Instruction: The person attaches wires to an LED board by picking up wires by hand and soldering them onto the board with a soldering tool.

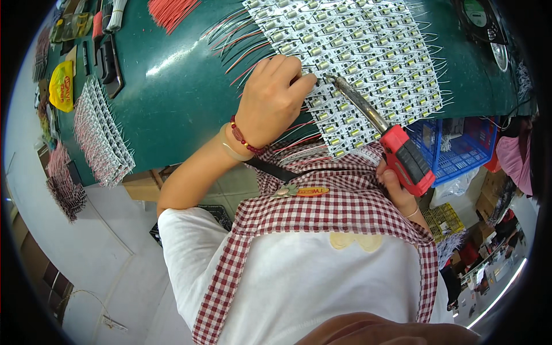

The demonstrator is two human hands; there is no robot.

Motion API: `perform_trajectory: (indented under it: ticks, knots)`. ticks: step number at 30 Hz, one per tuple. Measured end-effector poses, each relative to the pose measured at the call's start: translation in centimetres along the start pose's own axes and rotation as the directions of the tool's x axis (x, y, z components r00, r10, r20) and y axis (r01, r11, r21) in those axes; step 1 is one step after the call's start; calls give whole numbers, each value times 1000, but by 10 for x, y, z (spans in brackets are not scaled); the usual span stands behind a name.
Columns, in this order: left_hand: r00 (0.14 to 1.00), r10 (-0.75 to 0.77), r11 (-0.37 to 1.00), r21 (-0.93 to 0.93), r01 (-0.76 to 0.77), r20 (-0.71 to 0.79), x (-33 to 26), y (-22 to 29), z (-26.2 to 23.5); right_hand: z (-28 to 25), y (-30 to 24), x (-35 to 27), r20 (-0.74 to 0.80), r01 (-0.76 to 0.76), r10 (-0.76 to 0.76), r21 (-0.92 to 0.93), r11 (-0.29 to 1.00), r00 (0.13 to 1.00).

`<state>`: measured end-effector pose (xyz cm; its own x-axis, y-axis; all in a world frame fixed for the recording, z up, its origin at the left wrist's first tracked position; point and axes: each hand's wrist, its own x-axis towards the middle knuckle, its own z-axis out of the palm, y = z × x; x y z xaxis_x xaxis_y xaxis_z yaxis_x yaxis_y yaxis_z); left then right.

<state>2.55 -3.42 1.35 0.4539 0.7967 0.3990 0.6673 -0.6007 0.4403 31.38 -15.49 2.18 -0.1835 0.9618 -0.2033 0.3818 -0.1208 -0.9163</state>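
Note:
A large panel of white circuit boards (pixel 368 75) lies on the green table, with rows of small yellowish parts and thin wires along both sides. My left hand (pixel 275 95) is closed over its left edge, thumb and fingers pinched together; what they hold is hidden. My right hand (pixel 397 190) grips a soldering iron (pixel 405 158) with a red and black handle. The iron's metal tip is at the panel, just right of my left fingertips. Red, black and white wires (pixel 244 49) stick out from the panel's left side.
Bundled wired boards (pixel 103 132) lie on the table's left, beside a yellow packet (pixel 61 86) and black-handled tools (pixel 107 60). Red wires (pixel 172 12) lie at the far edge. A round black device (pixel 477 17) stands far right. A blue crate (pixel 460 149) sits right of the table.

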Motion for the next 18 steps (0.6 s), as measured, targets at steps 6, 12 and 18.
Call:
perform_trajectory:
  ticks: [6,12,18]
  knots:
    - [1000,-6,1000,-25,5,-26,-1,-2,2,4,8,-1,-16,81,-82,-79,994,996]
    - [999,15,1000,0,-15,-35,-1,-1,3,4,5,1,31,19,-18,-33,999,999]
    - [999,25,1000,18,-25,-37,-2,-2,3,5,7,-2,-23,53,-54,-26,998,998]
